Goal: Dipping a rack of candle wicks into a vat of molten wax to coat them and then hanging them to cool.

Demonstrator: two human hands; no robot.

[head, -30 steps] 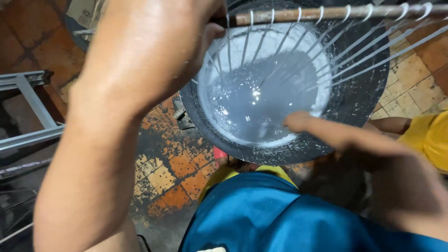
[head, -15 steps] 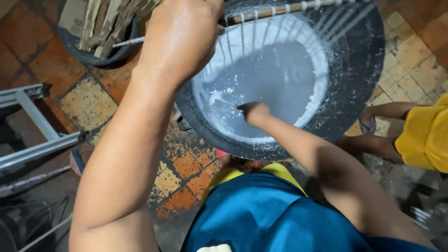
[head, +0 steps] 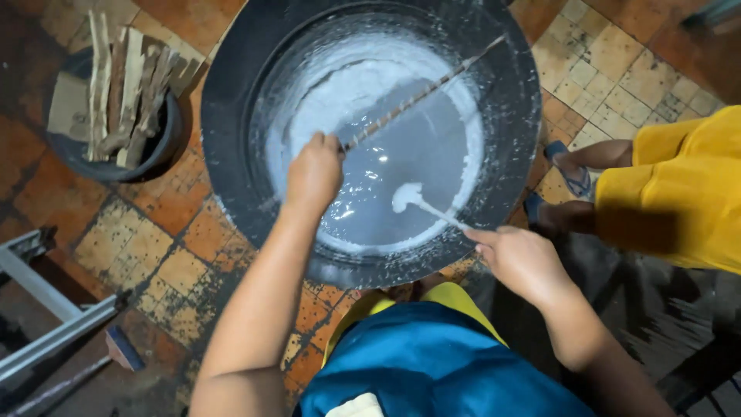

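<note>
Rod (head: 421, 96) now lowered over vat (head: 231, 116); firewood bucket (head: 116, 108) beside

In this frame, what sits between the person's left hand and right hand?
In the head view, only grey-white liquid inside the black basin lies between the left hand, gripping a string-wound rod, and the right hand, holding a white-coated stick.

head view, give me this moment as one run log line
left hand: grips wooden rod over black vat | right hand: holds thin stirrer, tip in white liquid | nearby: person in yellow, bucket of wood scraps
</note>
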